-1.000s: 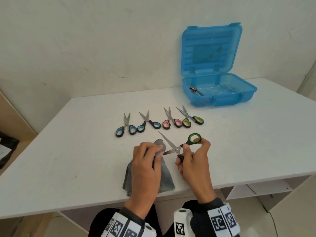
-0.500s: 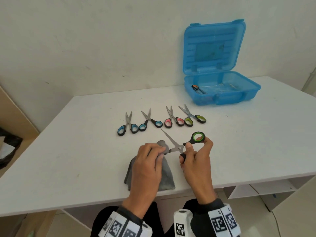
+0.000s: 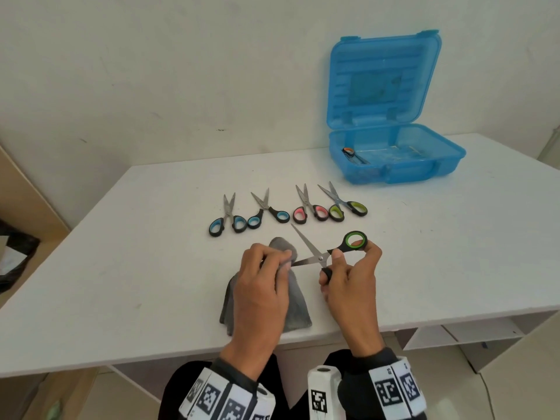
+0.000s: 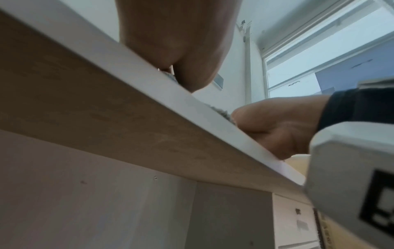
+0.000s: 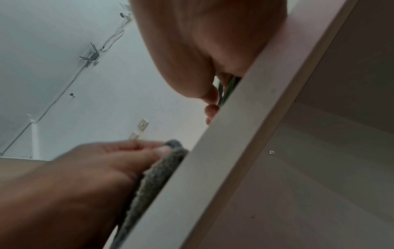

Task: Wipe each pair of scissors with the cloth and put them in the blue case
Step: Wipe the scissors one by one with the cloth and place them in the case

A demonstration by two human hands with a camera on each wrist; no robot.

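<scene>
My right hand (image 3: 348, 262) holds the green-handled scissors (image 3: 321, 253) by their handles, blades spread apart above the table. My left hand (image 3: 272, 262) pinches a fold of the grey cloth (image 3: 295, 310) around the lower blade. The rest of the cloth lies on the table near the front edge. The open blue case (image 3: 394, 165) stands at the back right with one pair of scissors (image 3: 353, 154) inside. In the right wrist view, the left hand (image 5: 102, 161) pinches the cloth (image 5: 153, 176); the table edge hides most of the scissors.
Several pairs lie in a row mid-table: two blue-handled scissors (image 3: 225, 219) (image 3: 266, 213), a pink pair (image 3: 309, 207) and a green pair (image 3: 344, 204). The white table (image 3: 121, 268) meets the wall behind. Shelves (image 3: 454, 334) sit under its right side.
The left hand's pinch of cloth has shifted slightly along the lower blade. The scissors stay open in the right hand at about the same spot.
</scene>
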